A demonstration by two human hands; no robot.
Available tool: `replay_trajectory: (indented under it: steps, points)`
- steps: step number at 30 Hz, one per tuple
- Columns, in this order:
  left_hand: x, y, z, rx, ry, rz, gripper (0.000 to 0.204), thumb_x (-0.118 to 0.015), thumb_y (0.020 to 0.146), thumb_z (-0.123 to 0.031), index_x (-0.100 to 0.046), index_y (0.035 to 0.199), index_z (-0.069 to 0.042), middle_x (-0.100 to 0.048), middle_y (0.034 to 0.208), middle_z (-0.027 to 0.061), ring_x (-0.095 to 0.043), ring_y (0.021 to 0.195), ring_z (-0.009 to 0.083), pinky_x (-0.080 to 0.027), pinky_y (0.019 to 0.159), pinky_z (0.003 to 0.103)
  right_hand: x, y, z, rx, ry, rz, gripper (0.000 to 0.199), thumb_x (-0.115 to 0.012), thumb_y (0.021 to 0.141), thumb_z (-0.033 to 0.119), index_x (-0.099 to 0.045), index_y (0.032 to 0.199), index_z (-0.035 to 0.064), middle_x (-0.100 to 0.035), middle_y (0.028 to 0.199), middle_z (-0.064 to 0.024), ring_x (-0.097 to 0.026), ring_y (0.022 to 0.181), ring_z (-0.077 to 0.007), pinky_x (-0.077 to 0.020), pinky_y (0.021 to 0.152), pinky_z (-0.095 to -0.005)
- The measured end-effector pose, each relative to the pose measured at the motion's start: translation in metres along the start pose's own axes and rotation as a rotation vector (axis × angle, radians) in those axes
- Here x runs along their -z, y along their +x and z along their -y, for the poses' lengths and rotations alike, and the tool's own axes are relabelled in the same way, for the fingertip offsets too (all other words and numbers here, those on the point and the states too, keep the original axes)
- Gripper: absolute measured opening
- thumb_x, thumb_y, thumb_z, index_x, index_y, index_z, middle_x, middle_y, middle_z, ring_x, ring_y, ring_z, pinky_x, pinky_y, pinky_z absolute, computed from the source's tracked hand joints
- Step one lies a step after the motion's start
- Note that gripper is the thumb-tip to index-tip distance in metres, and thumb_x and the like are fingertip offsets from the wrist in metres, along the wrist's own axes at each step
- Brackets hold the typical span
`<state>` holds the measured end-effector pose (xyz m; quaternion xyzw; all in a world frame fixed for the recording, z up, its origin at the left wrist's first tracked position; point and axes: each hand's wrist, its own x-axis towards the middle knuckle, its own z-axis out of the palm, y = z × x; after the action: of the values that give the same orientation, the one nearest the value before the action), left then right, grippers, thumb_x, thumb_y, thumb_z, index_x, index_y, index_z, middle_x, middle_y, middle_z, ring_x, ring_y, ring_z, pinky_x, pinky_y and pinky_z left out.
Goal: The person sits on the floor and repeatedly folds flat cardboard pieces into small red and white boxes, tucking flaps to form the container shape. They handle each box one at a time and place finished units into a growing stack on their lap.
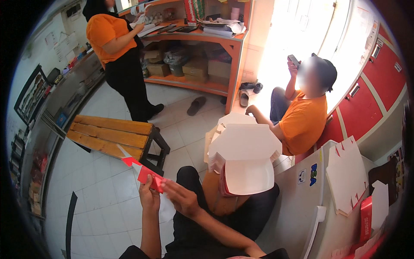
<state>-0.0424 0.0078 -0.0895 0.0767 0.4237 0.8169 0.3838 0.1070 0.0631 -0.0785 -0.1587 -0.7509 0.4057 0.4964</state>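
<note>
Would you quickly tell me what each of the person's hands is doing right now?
Left hand: closed on the red-and-white cardboard box blank, gripping it from below.
Right hand: fingers pinching the same blank's right edge.

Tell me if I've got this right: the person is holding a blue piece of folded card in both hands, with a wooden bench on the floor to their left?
Not quite: the head view shows the folded card is red, not blue. Both the left hand and the right hand do hold it, and the wooden bench does stand on the floor to their left.
</note>
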Motion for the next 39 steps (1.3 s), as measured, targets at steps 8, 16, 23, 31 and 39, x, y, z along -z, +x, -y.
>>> replay_trajectory:
  steps: [8, 16, 23, 31, 39]
  points:
    - [-0.039, -0.021, 0.005, -0.079, 0.068, -0.067, 0.036, -0.059, 0.104, -0.022, -0.053, 0.135, -0.005, -0.064, 0.125, 0.0097, -0.062, 0.114, 0.0193, -0.052, 0.098, 0.035, 0.021, 0.018, -0.035, 0.234, -0.178, 0.252, 0.046, -0.075, 0.087, 0.011, -0.063, 0.131, 0.0042, -0.052, 0.148, -0.0146, -0.047, 0.139, -0.0369, -0.0483, 0.108, -0.0458]
    - [-0.043, -0.021, 0.007, -0.023, 0.065, -0.036, 0.040, -0.054, 0.106, -0.030, -0.049, 0.138, -0.006, -0.060, 0.130, 0.0105, -0.061, 0.117, 0.0229, -0.051, 0.100, 0.037, 0.039, 0.008, -0.045, 0.357, -0.137, 0.318, 0.053, -0.077, 0.085, 0.013, -0.061, 0.136, 0.0056, -0.049, 0.152, -0.0129, -0.043, 0.143, -0.0352, -0.0409, 0.115, -0.0474]
    - [-0.059, -0.024, 0.027, -0.136, 0.042, 0.071, 0.046, -0.047, 0.108, -0.037, -0.045, 0.140, -0.004, -0.058, 0.129, 0.0130, -0.061, 0.117, 0.0228, -0.052, 0.098, 0.037, 0.037, 0.020, -0.032, 0.117, 0.024, 0.099, 0.050, -0.075, 0.085, 0.007, -0.063, 0.134, 0.0030, -0.049, 0.152, -0.0133, -0.045, 0.141, -0.0358, -0.0397, 0.115, -0.0454]
    - [-0.075, -0.049, 0.040, -0.178, 0.025, 0.093, 0.047, -0.044, 0.109, -0.037, -0.048, 0.137, 0.000, -0.057, 0.133, 0.0156, -0.059, 0.119, 0.0229, -0.049, 0.099, 0.035, 0.018, 0.014, -0.036, 0.096, -0.014, -0.107, 0.053, -0.074, 0.084, 0.002, -0.064, 0.136, 0.0075, -0.045, 0.156, -0.0121, -0.043, 0.143, -0.0373, -0.0409, 0.114, -0.0443]
    - [-0.047, -0.039, 0.011, -0.284, 0.679, 0.193, 0.026, -0.051, 0.107, -0.018, -0.062, 0.115, 0.004, -0.070, 0.102, 0.0075, -0.063, 0.088, 0.0098, -0.050, 0.079, 0.024, 0.009, 0.011, -0.028, -0.251, 0.325, -0.067, 0.034, -0.052, 0.104, 0.020, -0.061, 0.134, 0.0072, -0.056, 0.120, -0.0130, -0.055, 0.111, -0.0246, -0.0451, 0.097, -0.0359]
